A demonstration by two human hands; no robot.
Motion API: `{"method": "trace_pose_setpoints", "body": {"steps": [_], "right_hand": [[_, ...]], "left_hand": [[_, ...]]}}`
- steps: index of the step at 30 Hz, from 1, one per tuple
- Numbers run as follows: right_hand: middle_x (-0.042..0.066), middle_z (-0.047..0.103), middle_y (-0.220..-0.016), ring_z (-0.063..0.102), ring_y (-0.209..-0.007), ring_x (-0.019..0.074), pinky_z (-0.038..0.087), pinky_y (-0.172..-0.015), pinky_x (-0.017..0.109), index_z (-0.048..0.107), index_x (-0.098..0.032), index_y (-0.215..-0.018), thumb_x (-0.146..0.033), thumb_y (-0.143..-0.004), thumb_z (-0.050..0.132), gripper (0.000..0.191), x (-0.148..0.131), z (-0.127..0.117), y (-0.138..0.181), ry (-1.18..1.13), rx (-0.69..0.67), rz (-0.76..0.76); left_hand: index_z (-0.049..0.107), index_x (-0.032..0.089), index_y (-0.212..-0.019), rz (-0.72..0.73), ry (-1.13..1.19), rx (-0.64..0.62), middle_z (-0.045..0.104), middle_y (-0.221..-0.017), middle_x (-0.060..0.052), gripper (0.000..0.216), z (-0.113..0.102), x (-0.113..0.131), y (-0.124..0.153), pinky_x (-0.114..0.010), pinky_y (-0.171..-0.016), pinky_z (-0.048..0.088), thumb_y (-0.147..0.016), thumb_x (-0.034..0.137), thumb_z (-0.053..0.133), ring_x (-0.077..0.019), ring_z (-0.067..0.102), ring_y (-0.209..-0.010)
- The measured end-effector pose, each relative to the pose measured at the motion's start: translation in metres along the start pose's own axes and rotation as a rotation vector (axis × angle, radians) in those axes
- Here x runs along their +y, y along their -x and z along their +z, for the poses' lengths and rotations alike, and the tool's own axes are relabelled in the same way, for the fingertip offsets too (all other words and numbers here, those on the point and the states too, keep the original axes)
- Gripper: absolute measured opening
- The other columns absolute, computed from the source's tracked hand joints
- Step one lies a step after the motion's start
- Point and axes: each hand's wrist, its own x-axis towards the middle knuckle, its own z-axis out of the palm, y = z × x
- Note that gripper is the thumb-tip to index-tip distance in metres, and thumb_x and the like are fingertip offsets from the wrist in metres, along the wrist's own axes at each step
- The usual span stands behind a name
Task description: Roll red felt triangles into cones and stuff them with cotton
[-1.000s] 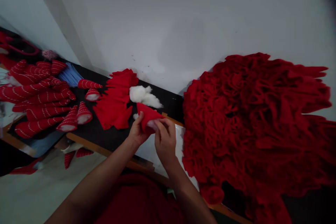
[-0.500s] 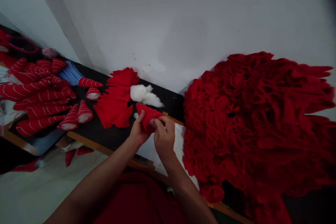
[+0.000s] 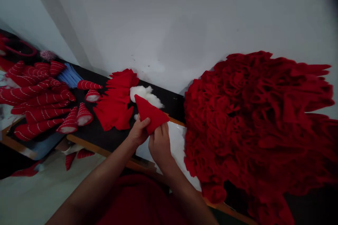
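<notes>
Above the table (image 3: 102, 140), the left hand (image 3: 139, 130) pinches the red cloth piece (image 3: 150, 114) at its lower left. The right hand (image 3: 160, 144) meets its lower edge, fingertips hidden; its grip I cannot tell.

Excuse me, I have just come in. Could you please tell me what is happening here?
A person holds a red piece up in the left hand, thumb on its face. The fingers of the right hand are at the lower edge of the red piece, their tips hidden. Beyond it, white fluff lies on the table. To the left are a red stack and striped cones; to the right stands a large red pile.
</notes>
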Motion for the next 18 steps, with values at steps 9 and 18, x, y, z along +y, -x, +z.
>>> {"method": "trace_pose_setpoints", "body": {"steps": [9,18], "right_hand": [[0.017,0.045,-0.121,0.038,-0.119,0.026,0.046,-0.089,0.046,0.034,-0.015,-0.128,-0.001,-0.079,0.034,0.05,0.006,0.005,0.015,-0.01,0.013,-0.047],[0.013,0.052,-0.11,0.051,-0.104,0.0209,0.048,-0.083,0.038,0.044,-0.017,-0.119,-0.013,-0.083,0.039,0.036,0.009,0.0,0.009,-0.133,0.01,0.197]], "left_hand": [[0.059,0.009,-0.1,-0.184,0.085,0.015,0.065,-0.091,-0.012,0.044,-0.002,0.009,-0.007,-0.033,-0.079,0.047,-0.071,0.042,0.059,-0.0228,0.06,-0.089],[0.059,0.01,-0.098,-0.136,0.063,0.053,0.066,-0.086,-0.009,0.034,-0.005,0.009,-0.006,-0.028,-0.067,0.05,-0.073,0.032,0.058,-0.018,0.062,-0.074]]}}
